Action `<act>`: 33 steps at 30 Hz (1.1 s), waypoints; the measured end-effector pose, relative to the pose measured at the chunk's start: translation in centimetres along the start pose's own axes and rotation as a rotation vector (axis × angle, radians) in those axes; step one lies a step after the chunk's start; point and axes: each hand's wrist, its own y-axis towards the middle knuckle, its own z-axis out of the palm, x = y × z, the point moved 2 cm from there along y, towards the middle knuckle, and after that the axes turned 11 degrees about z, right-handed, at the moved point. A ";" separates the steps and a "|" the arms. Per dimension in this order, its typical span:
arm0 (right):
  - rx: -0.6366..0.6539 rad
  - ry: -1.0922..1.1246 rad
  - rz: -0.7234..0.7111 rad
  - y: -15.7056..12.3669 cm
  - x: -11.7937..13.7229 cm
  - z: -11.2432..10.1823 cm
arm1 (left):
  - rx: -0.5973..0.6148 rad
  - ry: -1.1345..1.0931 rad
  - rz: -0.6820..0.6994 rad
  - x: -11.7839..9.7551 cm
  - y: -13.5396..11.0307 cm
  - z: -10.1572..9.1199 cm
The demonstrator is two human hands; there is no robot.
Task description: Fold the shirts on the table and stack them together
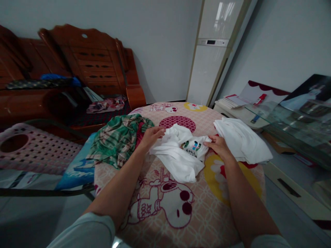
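Observation:
A crumpled white T-shirt with a colourful print and dark lettering lies on the round table's cloth. My right hand pinches its right edge beside the print, between thumb and fingers. At the shirt's left side, my left hand has its fingers stretched out and a little apart; whether they touch the fabric is hard to make out. Left of that hand sits a heap with a green plaid shirt and some dark red cloth. To the right of my right hand is a folded white stack of cloth.
A pink woven chair with a blue bag stands at the left. Behind it is a carved wooden sofa with clothes on it. A tall white air conditioner stands at the back. Glass shelves flank the table on the right.

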 end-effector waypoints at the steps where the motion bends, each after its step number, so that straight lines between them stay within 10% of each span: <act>1: 0.011 0.009 -0.014 0.0 0.1 0.1 | 0.056 0.074 -0.017 0.4 0.0 0.8; 11: -0.085 0.124 -0.182 -0.3 1.2 1.0 | 0.154 0.373 0.052 0.8 -0.1 4.4; 18: -0.542 0.271 -0.290 0.6 0.8 -1.1 | -0.244 -0.013 -0.046 -0.1 -0.4 0.4; 30: -0.447 0.096 -0.012 -0.8 1.3 -0.5 | -0.481 0.217 0.018 0.0 -0.4 -1.9; 33: -0.242 -0.093 0.106 -1.8 1.9 -0.2 | -0.470 0.249 -0.035 0.0 -0.4 -2.3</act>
